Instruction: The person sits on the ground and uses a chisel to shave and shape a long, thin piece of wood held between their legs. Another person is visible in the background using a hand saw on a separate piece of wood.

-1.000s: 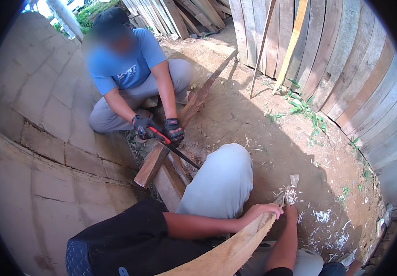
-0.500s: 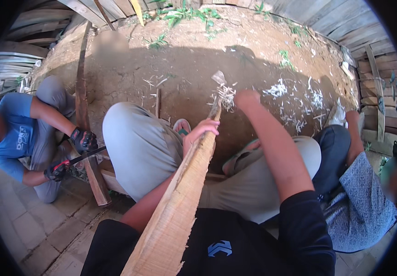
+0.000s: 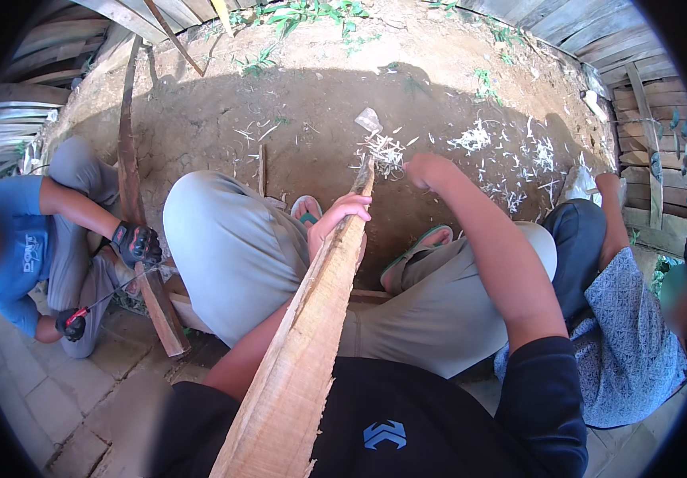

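A long, pale, rough-edged wooden board (image 3: 295,350) slants up from my lap between my knees, its narrow tip pointing away from me. My left hand (image 3: 337,221) is wrapped round the board near that far end. Just to the right of the tip, apart from it, my right hand (image 3: 431,171) is closed in a fist. Whatever it holds, if anything, does not show. Curled wood shavings (image 3: 385,151) lie on the ground around the board's tip.
At left, a person in black gloves (image 3: 138,243) holds a thin-bladed tool across a dark beam (image 3: 160,311). Another person in patterned cloth (image 3: 626,342) sits close on my right. More shavings (image 3: 471,138) litter the dirt; plank walls (image 3: 574,28) stand beyond.
The gloved person's lower hand has drawn down and left with the tool. My view has shifted slightly. My left hand keeps its grip and my right stays near the board's tip.
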`<state>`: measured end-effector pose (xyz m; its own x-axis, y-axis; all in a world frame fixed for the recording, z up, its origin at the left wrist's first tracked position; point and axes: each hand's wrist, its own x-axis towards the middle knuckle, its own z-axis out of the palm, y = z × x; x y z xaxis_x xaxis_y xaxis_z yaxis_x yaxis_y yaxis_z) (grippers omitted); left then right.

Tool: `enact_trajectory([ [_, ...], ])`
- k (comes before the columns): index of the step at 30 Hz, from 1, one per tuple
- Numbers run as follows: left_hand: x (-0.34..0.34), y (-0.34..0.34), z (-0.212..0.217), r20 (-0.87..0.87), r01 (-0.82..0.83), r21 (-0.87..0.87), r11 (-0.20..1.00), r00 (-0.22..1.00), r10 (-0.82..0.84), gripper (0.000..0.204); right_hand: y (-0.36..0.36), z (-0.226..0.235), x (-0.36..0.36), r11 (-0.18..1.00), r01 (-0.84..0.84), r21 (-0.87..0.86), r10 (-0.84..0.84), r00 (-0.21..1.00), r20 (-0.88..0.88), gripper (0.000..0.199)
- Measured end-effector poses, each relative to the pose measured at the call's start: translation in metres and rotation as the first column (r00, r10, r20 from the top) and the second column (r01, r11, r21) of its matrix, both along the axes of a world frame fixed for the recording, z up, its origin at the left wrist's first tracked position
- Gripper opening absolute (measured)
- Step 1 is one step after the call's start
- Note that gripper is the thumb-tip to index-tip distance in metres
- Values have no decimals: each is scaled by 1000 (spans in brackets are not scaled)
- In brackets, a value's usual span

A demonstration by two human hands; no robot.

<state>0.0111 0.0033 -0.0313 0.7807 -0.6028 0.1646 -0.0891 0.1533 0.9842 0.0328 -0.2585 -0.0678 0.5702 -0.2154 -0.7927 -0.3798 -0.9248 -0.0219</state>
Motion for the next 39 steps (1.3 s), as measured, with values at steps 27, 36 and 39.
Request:
enact_trajectory([
  [27,10,-5,-6,64,21,4,1000,998,-21,43,19,-43,22,974,224,-43,-225,974,-33,39],
  [36,12,-8,-15,97,36,-42,998,995,-32,45,18,-85,23,954,281,-101,-282,959,9,37],
  [39,12,-7,-13,101,31,-29,999,994,-28,45,18,-84,25,955,285,-83,-286,958,1,37],
])
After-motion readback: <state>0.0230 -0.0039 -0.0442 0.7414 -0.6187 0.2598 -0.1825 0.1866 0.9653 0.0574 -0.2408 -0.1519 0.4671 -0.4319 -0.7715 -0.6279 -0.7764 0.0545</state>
